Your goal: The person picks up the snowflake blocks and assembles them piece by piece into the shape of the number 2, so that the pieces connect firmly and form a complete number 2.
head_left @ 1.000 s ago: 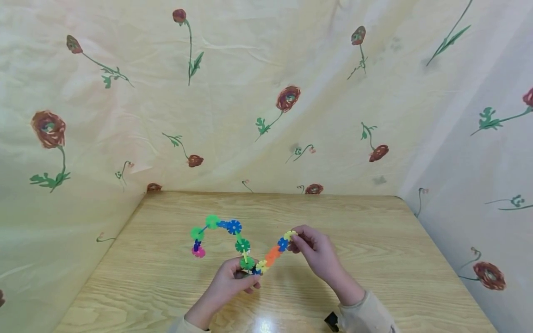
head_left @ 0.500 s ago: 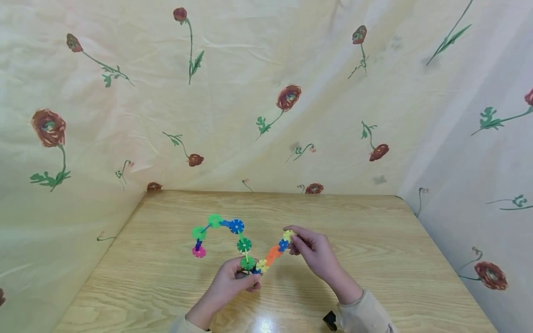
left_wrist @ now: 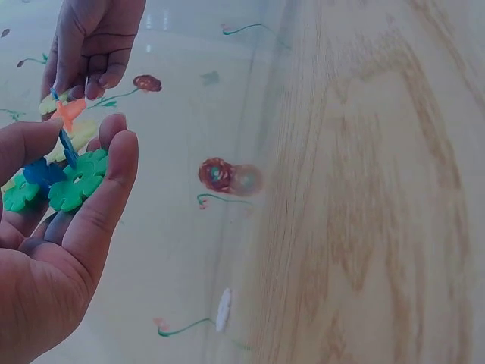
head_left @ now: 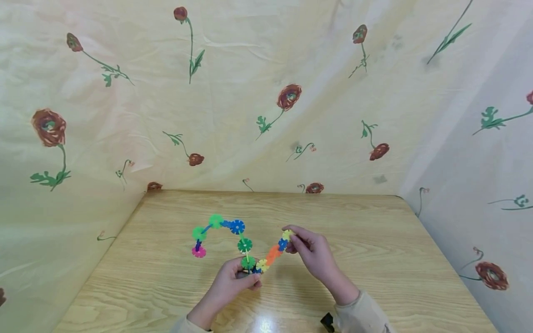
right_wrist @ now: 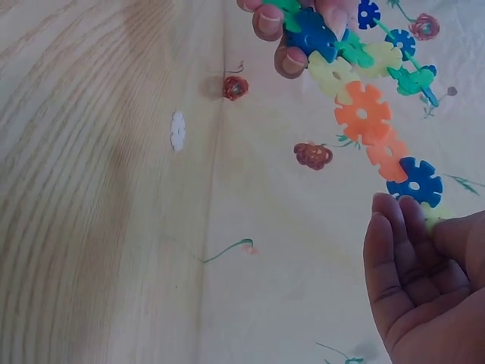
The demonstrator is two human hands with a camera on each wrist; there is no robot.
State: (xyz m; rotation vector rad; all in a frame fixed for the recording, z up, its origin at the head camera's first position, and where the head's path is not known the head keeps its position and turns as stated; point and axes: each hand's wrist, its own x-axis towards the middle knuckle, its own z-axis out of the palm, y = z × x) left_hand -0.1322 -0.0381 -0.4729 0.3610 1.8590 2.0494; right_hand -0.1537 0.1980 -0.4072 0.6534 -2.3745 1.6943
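A chain of interlocking plastic snowflake discs (head_left: 244, 245) in pink, blue, green, yellow and orange is held up above the table. My left hand (head_left: 228, 283) pinches it near the middle, at a blue disc (left_wrist: 43, 174) beside a green disc (left_wrist: 79, 180). At the chain's right end, my right hand (head_left: 317, 253) pinches a yellow disc (head_left: 288, 235) between thumb and fingers. Two orange discs (right_wrist: 364, 112) and a blue disc (right_wrist: 414, 180) span the stretch between the hands. The free end arches away to the left and finishes in a pink disc (head_left: 199, 251).
The wooden table (head_left: 374, 259) is bordered by flower-printed cloth (head_left: 233, 101) at the back and sides. A white disc (right_wrist: 178, 131) lies on the table in the right wrist view. A black object (head_left: 327, 322) sits by the right sleeve.
My right hand and the chain's right end have shifted very slightly left. The arched free end has drifted a little to the right. Both hands keep their grips.
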